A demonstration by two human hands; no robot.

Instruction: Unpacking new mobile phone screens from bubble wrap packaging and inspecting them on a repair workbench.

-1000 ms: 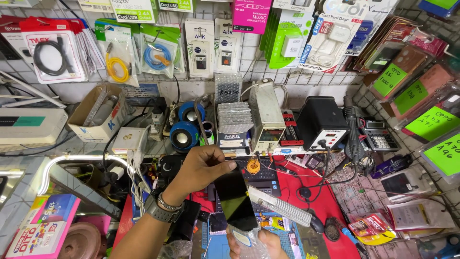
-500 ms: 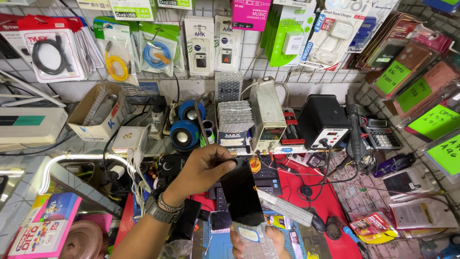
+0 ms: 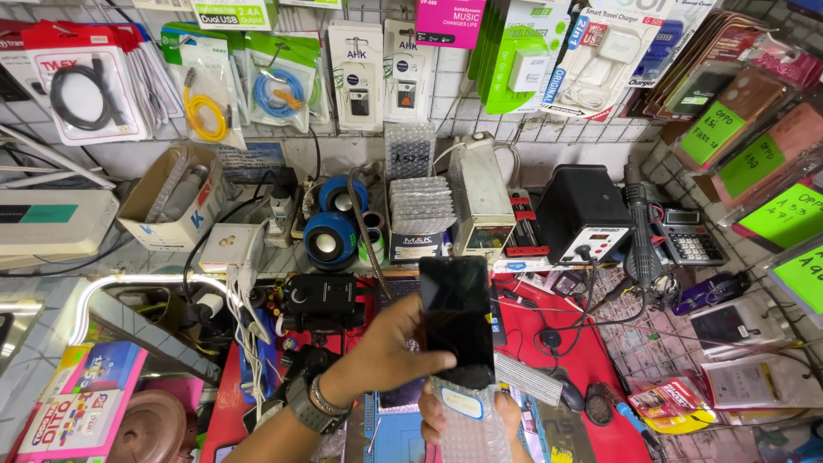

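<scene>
We are lifting the black phone screen (image 3: 457,317) higher, left hand (image 3: 390,343) fingers gripping its edge, nearly clear of the bubble-wrap sleeve (image 3: 467,420) that the right hand (image 3: 467,416) is clasping from below.

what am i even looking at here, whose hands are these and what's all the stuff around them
This is one picture from a camera worn on a person's head, looking down at their own two bare hands over a crowded repair bench. The left hand, with a watch and bracelets at the wrist, grips a flat black phone screen by its edge. The right hand, low in the frame, holds a bubble-wrap pouch around the screen's bottom end. On the bench lie a red mat, blue round speakers, a black box-shaped station, a calculator and tangled cables. Packaged cables and chargers hang on the tiled wall behind.
</scene>
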